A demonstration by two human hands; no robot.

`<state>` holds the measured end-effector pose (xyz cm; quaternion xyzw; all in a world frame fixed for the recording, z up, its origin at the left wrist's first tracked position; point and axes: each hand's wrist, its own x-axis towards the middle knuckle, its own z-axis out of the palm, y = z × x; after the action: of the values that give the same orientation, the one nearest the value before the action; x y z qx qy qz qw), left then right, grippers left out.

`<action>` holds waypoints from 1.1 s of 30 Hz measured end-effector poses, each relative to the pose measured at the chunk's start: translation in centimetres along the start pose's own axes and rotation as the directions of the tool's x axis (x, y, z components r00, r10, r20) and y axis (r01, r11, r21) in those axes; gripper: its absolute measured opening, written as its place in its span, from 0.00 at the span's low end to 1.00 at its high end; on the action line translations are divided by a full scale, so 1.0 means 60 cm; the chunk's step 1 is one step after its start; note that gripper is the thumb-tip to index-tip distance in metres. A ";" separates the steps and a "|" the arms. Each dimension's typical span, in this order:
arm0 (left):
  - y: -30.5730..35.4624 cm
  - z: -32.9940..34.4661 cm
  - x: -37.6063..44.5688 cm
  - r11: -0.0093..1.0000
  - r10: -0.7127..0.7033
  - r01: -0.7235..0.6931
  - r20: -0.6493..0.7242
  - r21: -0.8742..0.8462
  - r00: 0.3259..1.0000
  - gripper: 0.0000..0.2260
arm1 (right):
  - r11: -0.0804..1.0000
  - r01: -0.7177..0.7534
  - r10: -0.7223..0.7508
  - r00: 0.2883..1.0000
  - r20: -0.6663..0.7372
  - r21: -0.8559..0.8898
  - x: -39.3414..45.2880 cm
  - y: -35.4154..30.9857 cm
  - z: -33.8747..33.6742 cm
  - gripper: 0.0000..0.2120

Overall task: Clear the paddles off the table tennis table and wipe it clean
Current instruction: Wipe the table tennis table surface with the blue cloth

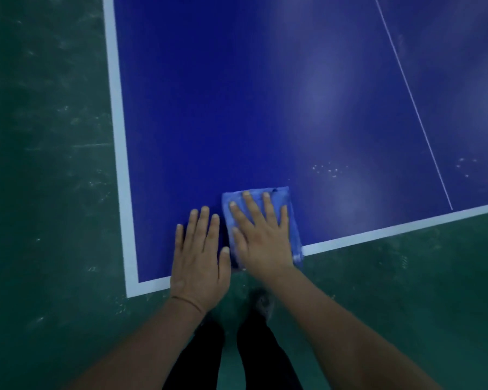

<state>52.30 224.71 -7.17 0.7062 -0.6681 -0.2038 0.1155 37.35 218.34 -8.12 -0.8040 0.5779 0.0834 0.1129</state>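
Observation:
The blue table tennis table [237, 108] fills the upper part of the head view, with white edge lines and a thin white centre line. A folded blue cloth [292, 220] lies near the table's near edge. My right hand [261, 237] presses flat on the cloth with straight, spread fingers. My left hand [199, 257] rests flat on the bare table just left of the cloth, fingers straight. No paddles are in view.
Small white specks [328, 170] dot the table surface right of the cloth, with more past the centre line [465, 166]. Green floor [40, 164] surrounds the table's near-left corner. My legs and a shoe [262, 302] stand below the edge.

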 end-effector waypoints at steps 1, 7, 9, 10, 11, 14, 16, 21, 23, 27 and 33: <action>-0.001 0.007 0.001 0.997 0.006 -0.008 0.030 0.072 1.000 0.30 | 0.997 -0.071 0.071 0.997 0.007 -0.015 0.003 0.042 0.000 0.29; -0.004 0.033 0.006 0.968 -0.014 0.000 0.056 0.250 0.998 0.30 | 0.867 -0.488 0.490 0.872 0.007 0.101 -0.040 0.176 -0.006 0.30; -0.004 0.035 0.005 0.968 -0.011 -0.001 0.044 0.250 0.999 0.30 | 0.919 -0.392 0.393 0.919 -0.019 0.047 -0.030 0.132 0.000 0.29; -0.004 0.036 0.005 0.970 -0.013 0.005 0.030 0.245 0.999 0.30 | 0.950 -0.312 0.313 0.949 -0.035 0.025 -0.017 0.104 0.003 0.28; -0.003 0.036 0.005 0.971 -0.021 0.017 0.016 0.239 1.000 0.30 | 0.975 -0.221 0.221 0.974 -0.049 0.017 0.001 0.075 0.004 0.27; 0.001 0.036 0.005 0.970 -0.054 0.055 -0.011 0.236 0.998 0.31 | 0.995 -0.039 0.046 0.996 -0.078 0.087 0.098 -0.009 -0.006 0.27; 0.000 0.036 0.003 0.967 -0.059 0.059 -0.011 0.246 0.998 0.31 | 0.985 -0.022 0.037 0.995 -0.091 0.169 0.175 -0.050 -0.027 0.28; -0.002 0.039 0.001 0.953 -0.034 0.036 -0.013 0.300 0.999 0.31 | 0.974 -0.153 0.171 0.980 -0.101 0.165 0.267 0.005 -0.063 0.27; -0.003 0.037 0.000 0.949 -0.037 0.037 -0.004 0.314 0.999 0.31 | 0.927 -0.347 0.364 0.924 -0.118 0.142 0.234 0.104 -0.060 0.26; -0.003 0.037 0.002 0.945 -0.045 0.037 0.017 0.324 0.999 0.32 | 0.699 -0.666 0.695 0.718 -0.030 0.260 0.111 0.287 -0.060 0.27; -0.001 0.039 0.001 0.943 -0.034 0.028 0.013 0.332 0.999 0.32 | 0.753 -0.603 0.643 0.760 -0.096 0.264 0.106 0.158 -0.038 0.27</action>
<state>51.33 224.94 -9.30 0.7240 -0.6829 -0.0966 -0.0142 30.37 208.99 -8.41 -0.5512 0.8265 -0.0204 0.1128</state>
